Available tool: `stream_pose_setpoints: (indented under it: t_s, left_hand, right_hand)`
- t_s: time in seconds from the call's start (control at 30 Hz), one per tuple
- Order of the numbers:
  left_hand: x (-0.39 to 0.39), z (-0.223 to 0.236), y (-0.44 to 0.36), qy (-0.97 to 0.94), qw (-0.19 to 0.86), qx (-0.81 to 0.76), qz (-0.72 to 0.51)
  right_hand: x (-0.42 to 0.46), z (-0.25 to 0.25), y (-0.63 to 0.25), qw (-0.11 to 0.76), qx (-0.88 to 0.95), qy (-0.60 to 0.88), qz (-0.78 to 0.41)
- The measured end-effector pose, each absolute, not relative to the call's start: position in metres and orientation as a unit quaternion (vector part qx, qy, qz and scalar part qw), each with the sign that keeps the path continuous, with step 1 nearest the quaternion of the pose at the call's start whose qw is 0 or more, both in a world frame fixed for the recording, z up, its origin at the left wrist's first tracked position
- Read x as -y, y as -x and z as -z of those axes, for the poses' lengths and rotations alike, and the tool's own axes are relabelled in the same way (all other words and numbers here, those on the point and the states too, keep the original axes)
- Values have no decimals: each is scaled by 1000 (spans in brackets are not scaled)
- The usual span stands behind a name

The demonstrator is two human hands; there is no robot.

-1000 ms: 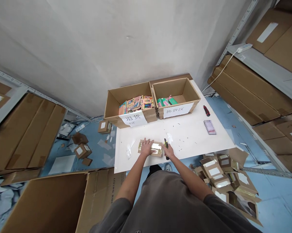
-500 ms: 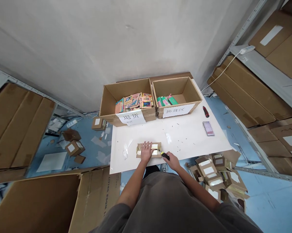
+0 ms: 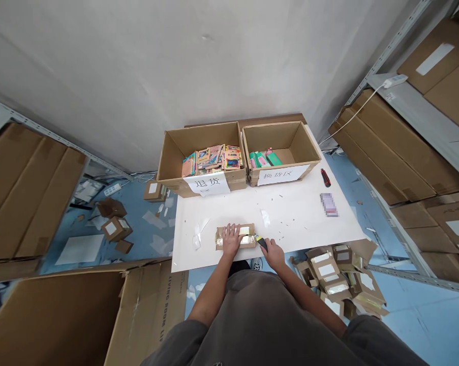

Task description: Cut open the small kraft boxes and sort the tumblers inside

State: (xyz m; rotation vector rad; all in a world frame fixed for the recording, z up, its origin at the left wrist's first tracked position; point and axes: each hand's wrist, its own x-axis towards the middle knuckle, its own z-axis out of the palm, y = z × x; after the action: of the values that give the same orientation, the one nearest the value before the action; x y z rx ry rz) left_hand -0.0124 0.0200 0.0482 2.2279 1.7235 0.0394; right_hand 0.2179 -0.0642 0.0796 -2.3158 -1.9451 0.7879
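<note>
A small cardboard box (image 3: 248,245) with shiny tape and a white label lies near the table's front edge. My left hand (image 3: 231,239) rests on its left half, fingers stretched over the top. My right hand (image 3: 274,253) is wrapped round a black and yellow utility knife (image 3: 262,242), whose front end is at the box's right end. A dark slit shows along the taped top, near the knife. Whether the blade touches the cardboard is too small to tell.
Two labelled cartons stand at the back: the left carton (image 3: 168,175) holds colourful packs, the right carton (image 3: 313,152) green and pink ones. A red and black tool (image 3: 326,178) lies at the table's right. Opened boxes (image 3: 328,269) pile up below right; a large carton (image 3: 145,310) stands left.
The knife has shifted slightly and now sits at a steeper angle by the box's right end. My left hand stays on the box. The whole view has turned a little.
</note>
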Motion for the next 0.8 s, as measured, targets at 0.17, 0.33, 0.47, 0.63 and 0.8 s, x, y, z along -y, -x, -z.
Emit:
stream_pose_setpoints:
  t_s: [0.17, 0.33, 0.47, 0.63, 0.8]
  left_hand:
    - [-24, -46, 17, -776, 153, -610, -41]
    - [-26, -38, 22, -788, 122, -593, -113]
    - [-25, -30, 26, -801, 103, -572, -144]
    - [-28, -27, 30, -804, 104, -568, -138]
    - [-30, -27, 32, -807, 110, -564, -135]
  right_hand:
    - [78, -62, -267, 109, 535, 785, -292]
    - [85, -29, -276, 270, 380, 763, -449]
    - [60, -4, -274, 315, 336, 778, -428]
    - [14, 13, -293, 273, 332, 814, -390]
    - [-2, 6, -302, 262, 336, 839, -338]
